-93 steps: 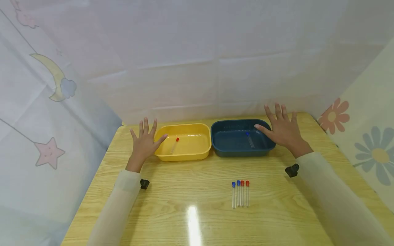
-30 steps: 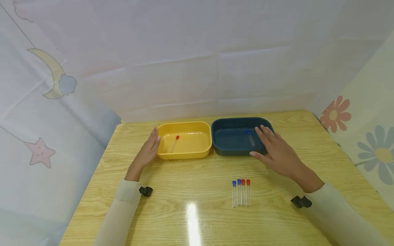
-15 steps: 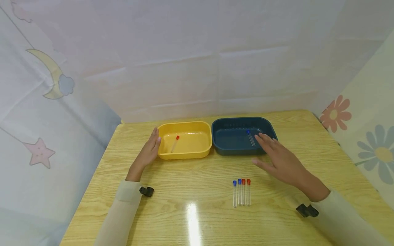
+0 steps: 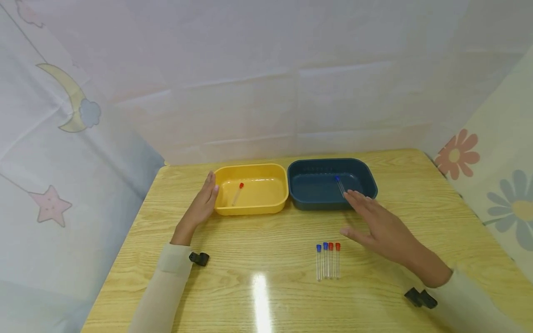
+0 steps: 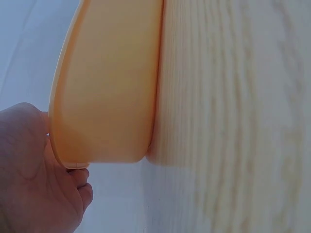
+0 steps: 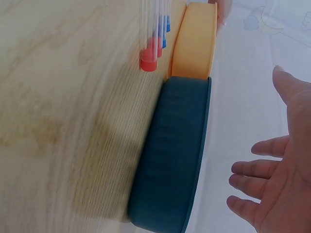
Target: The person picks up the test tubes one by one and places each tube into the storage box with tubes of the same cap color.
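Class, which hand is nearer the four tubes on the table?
Right. The right hand is just right of the four tubes; the left hand is farther left, beside the yellow tray.

the yellow tray (image 4: 251, 211) holds a red-capped clear tube (image 4: 238, 196), and right of it the dark blue tray (image 4: 322, 206) holds a blue-capped tube (image 4: 339, 186). nearer than the yellow tray and to its right, four clear tubes (image 4: 331, 266) on the yellowish wood-grained table (image 4: 241, 259) are topped blue, blue, red, red. left of the yellow tray, pale cloth (image 4: 25, 115) shows a yellow moon (image 4: 75, 95), blue cloud (image 4: 89, 113) and pink star (image 4: 50, 205).
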Tool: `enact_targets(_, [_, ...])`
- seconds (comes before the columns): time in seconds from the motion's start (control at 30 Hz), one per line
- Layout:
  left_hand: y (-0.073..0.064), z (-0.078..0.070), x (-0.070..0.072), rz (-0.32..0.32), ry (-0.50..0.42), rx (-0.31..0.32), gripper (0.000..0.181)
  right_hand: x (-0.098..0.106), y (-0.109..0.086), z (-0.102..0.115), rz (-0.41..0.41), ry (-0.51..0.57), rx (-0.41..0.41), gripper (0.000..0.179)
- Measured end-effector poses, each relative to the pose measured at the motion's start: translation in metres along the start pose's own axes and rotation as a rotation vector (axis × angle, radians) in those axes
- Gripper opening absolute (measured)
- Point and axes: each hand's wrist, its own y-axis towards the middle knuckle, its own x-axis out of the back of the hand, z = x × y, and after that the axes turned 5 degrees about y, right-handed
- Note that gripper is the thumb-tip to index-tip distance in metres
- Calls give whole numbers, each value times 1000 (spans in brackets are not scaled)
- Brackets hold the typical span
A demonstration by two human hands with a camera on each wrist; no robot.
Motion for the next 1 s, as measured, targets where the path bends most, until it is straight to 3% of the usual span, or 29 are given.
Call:
enact_targets(0.33, [0, -1, 0, 13, 46, 12, 60, -5, -9, 9, -34, -19, -3, 93])
enact_targets(1.0, [0, 0, -2, 22, 63, 15, 62, -12, -27, 20, 1, 10, -20, 91])
